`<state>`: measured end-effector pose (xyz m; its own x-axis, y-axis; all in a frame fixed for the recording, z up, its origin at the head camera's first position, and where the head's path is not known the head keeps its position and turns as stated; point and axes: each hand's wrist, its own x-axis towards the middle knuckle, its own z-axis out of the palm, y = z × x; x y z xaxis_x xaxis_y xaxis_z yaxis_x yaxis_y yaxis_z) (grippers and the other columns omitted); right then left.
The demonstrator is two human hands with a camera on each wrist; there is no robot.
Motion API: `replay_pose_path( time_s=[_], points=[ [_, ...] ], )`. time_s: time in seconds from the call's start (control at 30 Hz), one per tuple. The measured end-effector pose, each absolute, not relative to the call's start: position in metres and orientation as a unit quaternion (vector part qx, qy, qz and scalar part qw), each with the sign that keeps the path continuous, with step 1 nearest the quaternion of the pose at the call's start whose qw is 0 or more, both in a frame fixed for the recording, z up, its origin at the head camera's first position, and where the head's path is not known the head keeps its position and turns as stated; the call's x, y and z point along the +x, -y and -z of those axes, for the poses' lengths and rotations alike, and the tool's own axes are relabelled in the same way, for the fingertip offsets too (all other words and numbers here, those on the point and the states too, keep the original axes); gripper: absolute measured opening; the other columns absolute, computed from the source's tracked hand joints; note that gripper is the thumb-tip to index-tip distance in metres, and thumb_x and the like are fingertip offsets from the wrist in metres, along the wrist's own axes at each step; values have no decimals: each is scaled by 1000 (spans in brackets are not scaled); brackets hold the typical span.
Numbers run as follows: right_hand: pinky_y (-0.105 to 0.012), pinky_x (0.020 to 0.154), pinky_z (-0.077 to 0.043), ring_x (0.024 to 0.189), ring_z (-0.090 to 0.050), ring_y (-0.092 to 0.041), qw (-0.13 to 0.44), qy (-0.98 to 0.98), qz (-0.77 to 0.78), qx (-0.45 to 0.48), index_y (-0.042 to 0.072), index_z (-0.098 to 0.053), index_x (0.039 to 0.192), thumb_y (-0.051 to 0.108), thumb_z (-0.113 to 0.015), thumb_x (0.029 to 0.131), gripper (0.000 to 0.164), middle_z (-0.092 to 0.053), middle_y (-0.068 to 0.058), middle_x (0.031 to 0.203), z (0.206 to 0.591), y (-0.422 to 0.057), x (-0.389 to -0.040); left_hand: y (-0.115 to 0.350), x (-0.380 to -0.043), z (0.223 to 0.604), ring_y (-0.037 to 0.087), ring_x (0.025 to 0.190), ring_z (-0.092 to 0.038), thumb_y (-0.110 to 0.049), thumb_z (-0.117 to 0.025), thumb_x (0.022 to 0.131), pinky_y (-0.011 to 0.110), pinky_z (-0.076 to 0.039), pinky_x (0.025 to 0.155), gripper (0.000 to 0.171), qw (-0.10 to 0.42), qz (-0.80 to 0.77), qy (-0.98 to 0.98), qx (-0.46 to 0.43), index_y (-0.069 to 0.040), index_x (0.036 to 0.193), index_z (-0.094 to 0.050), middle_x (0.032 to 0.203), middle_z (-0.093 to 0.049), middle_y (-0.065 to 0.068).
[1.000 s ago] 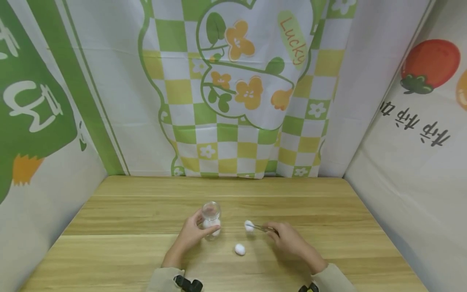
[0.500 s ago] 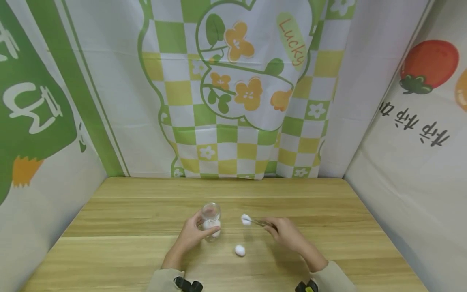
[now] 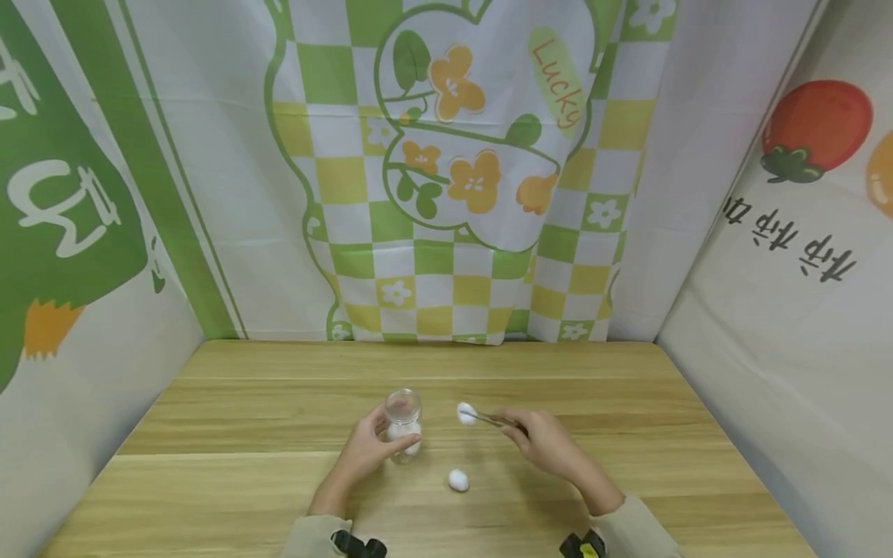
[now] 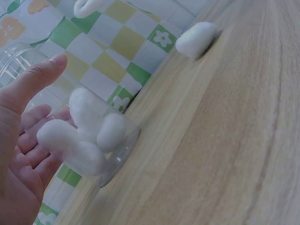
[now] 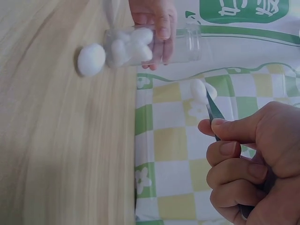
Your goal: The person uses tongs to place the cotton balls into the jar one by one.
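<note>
My left hand (image 3: 370,442) grips a clear, lidless jar (image 3: 404,407) that stands upright on the table. Several white cotton balls (image 4: 79,129) lie in the bottom of the jar. With my right hand (image 3: 547,443) I hold a pair of metal tweezers (image 5: 214,111), fingers curled round the handle. The tweezers' tips pinch another cotton ball (image 3: 466,414), raised above the table to the right of the jar, about level with its mouth. One loose cotton ball (image 3: 458,480) rests on the table in front of the jar, between my hands.
The wooden table (image 3: 279,403) runs back to a checked green, white and yellow cloth (image 3: 446,287). Printed cloth walls close in the left and right sides. A black strap device (image 3: 359,544) sits on the left wrist, another (image 3: 583,545) on the right.
My right hand has lifted the pinched cotton ball off the table and shifted it slightly left toward the jar. The left hand and jar have stayed in place.
</note>
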<state>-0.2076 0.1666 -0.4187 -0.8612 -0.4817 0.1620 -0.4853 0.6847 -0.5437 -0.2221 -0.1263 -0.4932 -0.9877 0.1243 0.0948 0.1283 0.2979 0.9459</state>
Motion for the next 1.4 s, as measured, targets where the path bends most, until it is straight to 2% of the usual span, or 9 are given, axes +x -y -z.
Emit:
replay_pose_path(
  time_s=[0.63, 0.93, 1.4],
  points=[
    [-12, 44, -26, 49, -27, 3, 24, 908, -306, 286, 6, -65, 120, 11, -56, 96, 26, -41, 6, 59, 399, -145, -212, 125, -225, 495, 39, 132, -51, -22, -81, 77, 54, -39, 114, 72, 11, 585, 808, -74, -8, 139, -48, 137, -58, 17],
    [-12, 44, -26, 49, -27, 3, 43, 903, -303, 303, 4, -66, 118, 9, -57, 95, 25, -46, 4, 60, 394, -136, -212, 125, -224, 495, 40, 131, -52, -22, -81, 77, 54, -41, 113, 72, 17, 580, 811, -76, -7, 140, -48, 137, -58, 19],
    [-12, 44, -28, 49, -29, 3, 29, 902, -296, 313, 6, -65, 119, 11, -55, 97, 25, -49, 3, 60, 394, -125, -213, 127, -223, 495, 38, 132, -51, -24, -79, 79, 53, -40, 115, 72, 7, 582, 809, -83, -8, 140, -47, 139, -57, 18]
  ],
)
